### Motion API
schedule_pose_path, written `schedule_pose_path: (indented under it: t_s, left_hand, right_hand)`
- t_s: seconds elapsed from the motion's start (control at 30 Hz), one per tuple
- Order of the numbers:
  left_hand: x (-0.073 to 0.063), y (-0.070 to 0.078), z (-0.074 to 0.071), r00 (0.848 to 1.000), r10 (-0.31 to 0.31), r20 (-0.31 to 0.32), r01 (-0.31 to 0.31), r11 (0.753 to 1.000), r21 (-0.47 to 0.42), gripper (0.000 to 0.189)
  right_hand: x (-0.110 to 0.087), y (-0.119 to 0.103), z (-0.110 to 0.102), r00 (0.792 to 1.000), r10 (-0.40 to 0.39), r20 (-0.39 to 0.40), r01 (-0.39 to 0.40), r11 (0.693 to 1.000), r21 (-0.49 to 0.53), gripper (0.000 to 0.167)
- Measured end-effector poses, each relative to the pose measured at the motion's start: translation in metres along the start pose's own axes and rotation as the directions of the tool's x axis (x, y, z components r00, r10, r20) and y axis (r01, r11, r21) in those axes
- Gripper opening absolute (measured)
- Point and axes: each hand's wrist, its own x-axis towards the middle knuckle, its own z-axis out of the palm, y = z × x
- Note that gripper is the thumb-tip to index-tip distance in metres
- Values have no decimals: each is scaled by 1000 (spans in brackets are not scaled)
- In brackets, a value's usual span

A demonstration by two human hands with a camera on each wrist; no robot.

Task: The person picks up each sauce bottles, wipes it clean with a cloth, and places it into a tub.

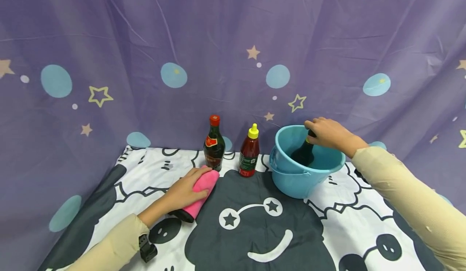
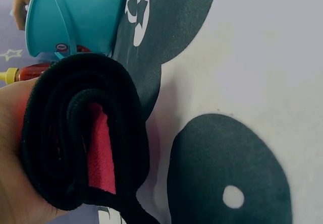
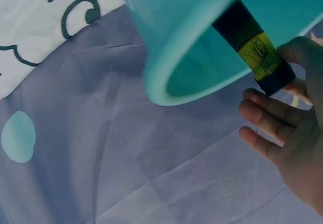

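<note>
My left hand [image 1: 186, 192] grips a rolled pink towel with black edging [image 1: 205, 183] low over the printed cloth. In the left wrist view, the end of the towel [image 2: 103, 153] shows its spiral of layers. My right hand [image 1: 330, 133] reaches over the rim of a light blue bucket [image 1: 296, 185] and pinches the capped neck of a dark bottle [image 1: 303, 154]. That bottle leans inside the bucket, its base hidden there. A yellow band circles the bottle's neck [image 3: 260, 57] in the right wrist view, with fingertips at the black cap.
Behind the towel stands a dark sauce bottle with a red cap [image 1: 214, 146]. A red sauce bottle with a yellow nozzle [image 1: 249, 151] stands between it and the bucket. A purple curtain [image 1: 225, 28] hangs behind the cloth-covered surface [image 1: 262, 230].
</note>
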Motion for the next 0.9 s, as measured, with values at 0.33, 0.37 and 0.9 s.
schedule_pose_path:
  t_s: [0.33,0.37,0.9]
  left_hand:
    - [2,-1,1,1000,7,1,-7,1000,5,70]
    - [2,-1,1,1000,9,0,-9,1000,5,70]
    - [3,4,4,1000,1,5,-1,1000,-11,69]
  right_hand:
    - [39,-31,-29,992,11,-128,8,989,147,37]
    - [44,-38,-32,990,6,-140,18,986,165,38]
    - [90,-109,-8,997,-70,-17,72,961,267,42]
